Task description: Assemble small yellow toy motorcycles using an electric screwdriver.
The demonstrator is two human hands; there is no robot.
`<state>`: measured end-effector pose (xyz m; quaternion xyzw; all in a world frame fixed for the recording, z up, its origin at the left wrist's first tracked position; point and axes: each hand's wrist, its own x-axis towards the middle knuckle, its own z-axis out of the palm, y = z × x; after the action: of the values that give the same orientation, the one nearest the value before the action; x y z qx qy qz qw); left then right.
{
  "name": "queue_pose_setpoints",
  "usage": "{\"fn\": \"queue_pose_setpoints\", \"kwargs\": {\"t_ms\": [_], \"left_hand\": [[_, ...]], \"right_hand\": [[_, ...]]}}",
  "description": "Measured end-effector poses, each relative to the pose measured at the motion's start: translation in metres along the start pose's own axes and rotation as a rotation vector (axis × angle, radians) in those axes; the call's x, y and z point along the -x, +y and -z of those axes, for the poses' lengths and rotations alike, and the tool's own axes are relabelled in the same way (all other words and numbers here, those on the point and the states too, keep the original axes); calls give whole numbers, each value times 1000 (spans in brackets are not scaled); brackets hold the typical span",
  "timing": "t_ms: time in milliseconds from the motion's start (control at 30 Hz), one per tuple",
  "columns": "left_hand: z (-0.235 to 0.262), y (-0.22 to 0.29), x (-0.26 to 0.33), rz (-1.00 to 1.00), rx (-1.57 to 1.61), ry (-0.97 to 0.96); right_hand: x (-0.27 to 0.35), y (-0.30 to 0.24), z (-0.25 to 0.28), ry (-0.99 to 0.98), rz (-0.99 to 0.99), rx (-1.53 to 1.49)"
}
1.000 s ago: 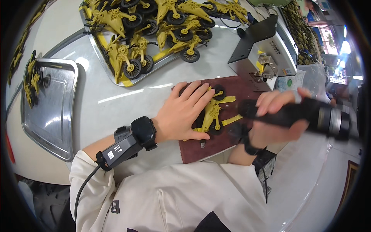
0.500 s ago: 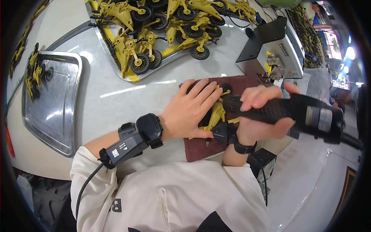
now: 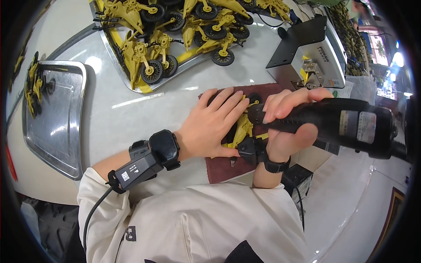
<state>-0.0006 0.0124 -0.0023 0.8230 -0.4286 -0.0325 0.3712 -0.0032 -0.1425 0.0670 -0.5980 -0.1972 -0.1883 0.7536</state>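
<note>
Right hand (image 3: 285, 131), screwdriver (image 3: 342, 125) tip leftward

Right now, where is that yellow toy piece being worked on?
In the head view, the yellow toy piece lies on the dark red mat, right of centre, pinned under the left hand beside the black power tool.

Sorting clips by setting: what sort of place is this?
Likely a toy assembly workbench: metal trays of yellow wheeled parts, and a black power driver in the right hand.
</note>
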Motion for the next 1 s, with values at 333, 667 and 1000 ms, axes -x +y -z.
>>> {"fn": "queue_pose_setpoints", "kwargs": {"t_ms": [333,667,1000], "left_hand": [[2,2,-2,-37,-38,18],[3,2,0,-28,-53,7],[6,4,-3,-42,-29,24]], "right_hand": [[-36,-62,37,397,280,592],[-81,-36,65,523,350,688],[-17,-43,19,217,135,231]]}}
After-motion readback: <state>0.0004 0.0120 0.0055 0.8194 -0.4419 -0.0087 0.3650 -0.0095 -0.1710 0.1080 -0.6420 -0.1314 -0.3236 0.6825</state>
